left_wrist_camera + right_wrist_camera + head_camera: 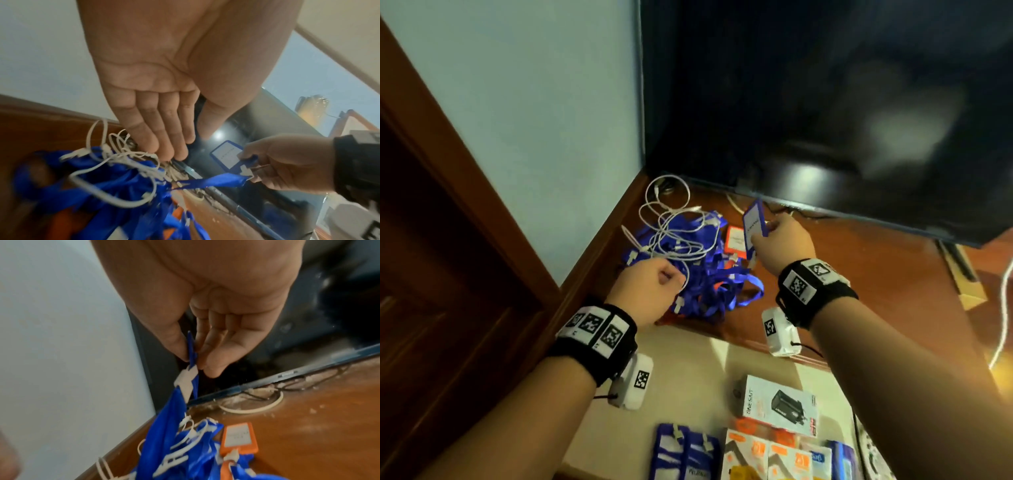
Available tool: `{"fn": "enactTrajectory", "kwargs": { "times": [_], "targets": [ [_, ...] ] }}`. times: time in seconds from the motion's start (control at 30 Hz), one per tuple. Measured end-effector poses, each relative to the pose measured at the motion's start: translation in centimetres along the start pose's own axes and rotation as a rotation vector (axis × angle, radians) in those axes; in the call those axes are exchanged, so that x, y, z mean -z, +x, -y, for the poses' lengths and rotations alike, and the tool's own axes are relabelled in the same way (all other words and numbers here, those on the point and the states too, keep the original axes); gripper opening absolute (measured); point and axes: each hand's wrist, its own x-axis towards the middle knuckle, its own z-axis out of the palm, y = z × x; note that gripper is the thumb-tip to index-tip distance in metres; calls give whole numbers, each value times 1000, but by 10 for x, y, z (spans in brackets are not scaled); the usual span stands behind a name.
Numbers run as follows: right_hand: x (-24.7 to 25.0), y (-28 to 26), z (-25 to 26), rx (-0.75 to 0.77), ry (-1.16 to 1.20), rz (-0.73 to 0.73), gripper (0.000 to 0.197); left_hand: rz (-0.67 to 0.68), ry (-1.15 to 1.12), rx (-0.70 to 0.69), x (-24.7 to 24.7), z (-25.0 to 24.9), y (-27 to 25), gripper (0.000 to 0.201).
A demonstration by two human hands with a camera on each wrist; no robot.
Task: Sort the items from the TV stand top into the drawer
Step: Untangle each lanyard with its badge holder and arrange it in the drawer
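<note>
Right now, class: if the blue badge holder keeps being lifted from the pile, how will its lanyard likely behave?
Probably floppy: the blue lanyard sags as a flat ribbon from the blue badge holder pinched by the right hand. It will likely snag, since white cables loop through the pile. It seems light: fingertips alone hold it.

The head camera is looking steeply down from above at the counter [876,274], taking in both forearms, the television [825,102] behind and the open drawer [688,370] below. The left wrist camera is looking along the palm from close range toward the tangle of blue lanyards [115,178]. The right wrist camera is facing down along its own fingers [216,353], equally close, sharing that lanyard heap [174,443] and the counter edge.
</note>
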Motion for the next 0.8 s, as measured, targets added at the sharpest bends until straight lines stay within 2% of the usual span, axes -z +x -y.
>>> {"fn": "enactTrajectory", "kwargs": {
  "times": [0.1,0.2,0.27,0.3,0.4,0.47,0.5,0.6,0.7,0.8],
  "targets": [
    [27,-2,4,30,178,-63,20,-13,-30,-100,6,-33,23,18],
    [54,-7,11,61,284,-152,24,64,1,-216,1,-57,50,51],
    [72,-12,19,74,383,-187,24,119,154,-333,-6,-70,62,73],
    [81,-16,25,81,420,-197,24,142,243,-358,-11,-75,65,76],
    [105,-24,34,132,624,-212,29,148,364,-304,-30,-75,76,58],
    [123,-28,38,174,687,-280,33,84,300,-257,-34,-73,90,34],
    [134,-29,38,203,723,-303,33,55,267,-235,-31,-72,99,28],
    [174,-32,34,238,842,-407,38,-31,276,-163,-14,-67,120,30],
    [207,-33,23,259,934,-459,62,-49,279,-77,9,-57,136,25],
    [226,-35,4,235,889,-498,71,-118,181,-22,34,-61,152,28]
  ]
}}
